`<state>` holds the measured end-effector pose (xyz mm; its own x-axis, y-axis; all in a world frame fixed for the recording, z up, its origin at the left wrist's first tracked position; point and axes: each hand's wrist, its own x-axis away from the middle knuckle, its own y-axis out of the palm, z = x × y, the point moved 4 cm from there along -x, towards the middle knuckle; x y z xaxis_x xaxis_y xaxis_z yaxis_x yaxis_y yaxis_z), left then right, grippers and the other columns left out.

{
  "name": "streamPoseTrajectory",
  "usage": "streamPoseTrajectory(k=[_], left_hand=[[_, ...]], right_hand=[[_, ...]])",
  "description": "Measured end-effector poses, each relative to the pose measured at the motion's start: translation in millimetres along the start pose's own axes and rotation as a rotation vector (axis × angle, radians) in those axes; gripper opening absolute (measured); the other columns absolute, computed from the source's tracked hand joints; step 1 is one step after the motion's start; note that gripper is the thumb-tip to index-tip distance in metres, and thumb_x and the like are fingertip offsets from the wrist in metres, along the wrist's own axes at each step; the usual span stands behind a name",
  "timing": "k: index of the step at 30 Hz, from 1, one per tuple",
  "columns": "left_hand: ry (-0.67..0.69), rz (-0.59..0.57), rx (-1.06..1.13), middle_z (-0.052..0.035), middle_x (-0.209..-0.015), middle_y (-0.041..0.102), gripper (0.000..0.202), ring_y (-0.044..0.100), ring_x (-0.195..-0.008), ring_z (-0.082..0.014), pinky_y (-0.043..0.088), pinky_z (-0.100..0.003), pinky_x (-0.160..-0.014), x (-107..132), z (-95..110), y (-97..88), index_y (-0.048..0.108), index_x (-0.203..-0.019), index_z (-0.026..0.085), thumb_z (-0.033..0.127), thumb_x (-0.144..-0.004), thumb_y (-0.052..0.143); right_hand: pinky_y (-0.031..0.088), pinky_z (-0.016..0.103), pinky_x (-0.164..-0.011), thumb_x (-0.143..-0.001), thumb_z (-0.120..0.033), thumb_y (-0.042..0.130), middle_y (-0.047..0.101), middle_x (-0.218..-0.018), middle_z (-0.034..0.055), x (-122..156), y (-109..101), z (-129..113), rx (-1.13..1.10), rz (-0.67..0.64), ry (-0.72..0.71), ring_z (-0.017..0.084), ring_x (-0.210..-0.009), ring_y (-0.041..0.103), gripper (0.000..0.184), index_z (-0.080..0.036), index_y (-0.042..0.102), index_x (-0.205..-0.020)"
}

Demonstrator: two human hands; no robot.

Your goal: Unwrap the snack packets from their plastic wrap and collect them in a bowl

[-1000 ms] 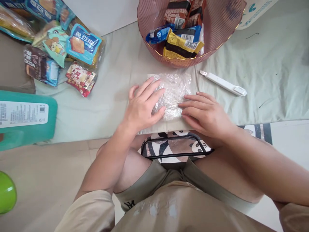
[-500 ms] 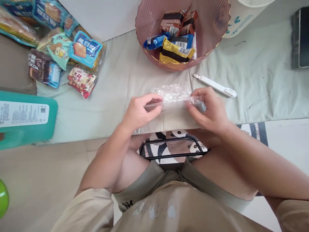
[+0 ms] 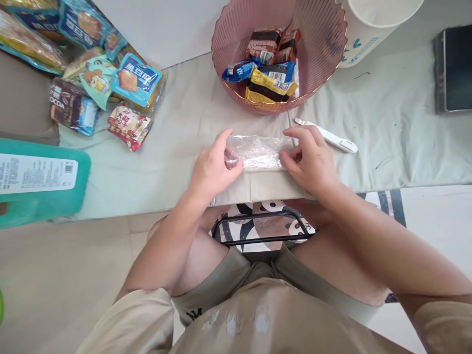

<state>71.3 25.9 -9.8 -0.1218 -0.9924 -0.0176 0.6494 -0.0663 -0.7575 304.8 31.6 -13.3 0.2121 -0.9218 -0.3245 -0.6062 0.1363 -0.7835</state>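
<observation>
A crinkled clear plastic bag (image 3: 258, 152), folded into a narrow strip, lies on the pale cloth-covered table (image 3: 177, 147) just in front of me. My left hand (image 3: 214, 164) pinches its left end between thumb and fingers. My right hand (image 3: 309, 157) grips its right end, fingers curled over the fold. Just beyond the bag stands a pink ribbed bowl (image 3: 324, 54) holding several wrapped snacks (image 3: 269, 73).
A white sealing clip (image 3: 326, 135) lies right of the bag. Several snack packets (image 3: 103, 88) are piled at the far left, with a teal container (image 3: 40, 182) nearer. A white cup (image 3: 372, 24) and a dark tablet (image 3: 452, 69) sit at the far right. A panda-print stool (image 3: 263, 226) shows between my knees.
The bag lay flat under both open hands; both hands then lifted its near edge and folded it away from me into a narrow strip, now held at both ends.
</observation>
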Motion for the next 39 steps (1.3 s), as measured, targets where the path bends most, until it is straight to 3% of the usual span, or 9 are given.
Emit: streamPoseTrajectory(k=[5, 10, 15, 18, 21, 24, 28, 31, 39], left_hand=[[0.242, 0.147, -0.192, -0.0118, -0.141, 0.058, 0.068, 0.062, -0.123, -0.0297, 0.053, -0.048, -0.105, 12.0, 13.1, -7.8, 0.054, -0.145, 0.029, 0.021, -0.08, 0.077], [0.407, -0.074, -0.323, -0.0108, -0.149, 0.061, 0.032, 0.051, -0.144, -0.0382, 0.036, -0.061, -0.123, 10.2, 26.5, 4.4, 0.074, -0.116, 0.026, 0.025, -0.084, 0.073], [0.392, 0.028, -0.092, -0.0046, -0.119, 0.078, 0.015, 0.067, -0.126, -0.0296, 0.041, -0.058, -0.12, -1.2, 19.8, 5.5, 0.077, -0.082, 0.024, 0.019, -0.087, 0.064], [0.173, 0.053, 0.346, -0.0034, -0.106, 0.081, 0.015, 0.074, -0.11, -0.025, 0.056, -0.051, -0.107, -2.2, 14.1, 0.8, 0.076, -0.084, 0.024, 0.029, -0.09, 0.062], [-0.178, -0.087, 0.826, -0.0048, -0.097, 0.08, 0.023, 0.077, -0.093, -0.0232, 0.065, -0.043, -0.083, 2.8, 12.6, 10.0, 0.072, -0.088, 0.022, 0.043, -0.091, 0.062], [-0.343, -0.215, 1.058, -0.0058, -0.09, 0.078, 0.026, 0.076, -0.084, -0.0217, 0.065, -0.038, -0.074, 7.5, 19.6, 25.0, 0.069, -0.09, 0.021, 0.047, -0.088, 0.067], [-0.372, -0.286, 1.098, -0.0037, -0.079, 0.073, 0.03, 0.07, -0.07, -0.017, 0.06, -0.031, -0.062, 8.4, 23.2, 36.9, 0.07, -0.095, 0.02, 0.048, -0.085, 0.07], [-0.265, -0.359, 0.971, 0.0006, -0.067, 0.065, 0.03, 0.06, -0.056, -0.0124, 0.051, -0.027, -0.053, 7.1, 25.9, 36.0, 0.074, -0.1, 0.021, 0.046, -0.084, 0.074], [-0.197, -0.245, 0.828, 0.0027, -0.061, 0.056, 0.021, 0.047, -0.05, -0.0097, 0.038, -0.025, -0.046, -0.4, 28.1, 30.5, 0.074, -0.091, 0.024, 0.041, -0.078, 0.074]], right_hand=[[0.057, 0.042, -0.068, -0.088, -0.023, 0.06, 0.06, -0.132, 0.012, 1.8, 3.4, 0.2, 0.091, -0.05, 0.007, 0.02, -0.074, 0.063, 0.042, -0.029, 0.057, -0.13], [0.059, 0.045, -0.077, -0.089, -0.027, 0.062, 0.057, -0.13, 0.0134, 2.0, 1.8, 0.4, 0.028, -0.029, -0.01, 0.022, -0.084, 0.065, 0.039, -0.027, 0.058, -0.128], [0.06, 0.042, -0.076, -0.094, -0.034, 0.057, 0.06, -0.121, 0.0106, 1.7, -7.5, 5.9, -0.18, 0.056, 0.033, 0.021, -0.087, 0.064, 0.031, -0.026, 0.057, -0.124], [0.06, 0.045, -0.087, -0.099, -0.051, 0.051, 0.064, -0.117, 0.0094, 0.7, -12.3, 9.7, -0.373, 0.102, 0.062, 0.024, -0.101, 0.067, 0.034, -0.028, 0.058, -0.122], [0.061, 0.047, -0.092, -0.094, -0.075, 0.051, 0.068, -0.119, 0.0112, -0.9, -5.2, 6.1, -0.676, -0.05, 0.107, 0.027, -0.109, 0.069, 0.056, -0.028, 0.057, -0.124], [0.064, 0.045, -0.085, -0.084, -0.084, 0.059, 0.073, -0.111, 0.0108, -0.1, 5.7, -6.8, -0.914, -0.247, 0.175, 0.027, -0.102, 0.072, 0.069, -0.027, 0.058, -0.123], [0.063, 0.037, -0.078, -0.085, -0.051, 0.076, 0.07, -0.089, 0.0026, 1.0, 7.2, -18.1, -0.954, -0.276, 0.345, 0.02, -0.087, 0.071, 0.036, -0.024, 0.062, -0.104], [0.059, 0.032, -0.069, -0.084, -0.032, 0.071, 0.064, -0.078, -0.0003, 1.0, 3.2, -21.8, -0.919, -0.326, 0.384, 0.016, -0.075, 0.066, 0.017, -0.022, 0.059, -0.087], [0.046, 0.027, -0.057, -0.089, -0.036, 0.067, 0.056, -0.073, -0.0036, 4.0, -3.1, -22.8, -0.95, -0.348, 0.269, 0.012, -0.062, 0.051, 0.017, -0.024, 0.055, -0.089]])
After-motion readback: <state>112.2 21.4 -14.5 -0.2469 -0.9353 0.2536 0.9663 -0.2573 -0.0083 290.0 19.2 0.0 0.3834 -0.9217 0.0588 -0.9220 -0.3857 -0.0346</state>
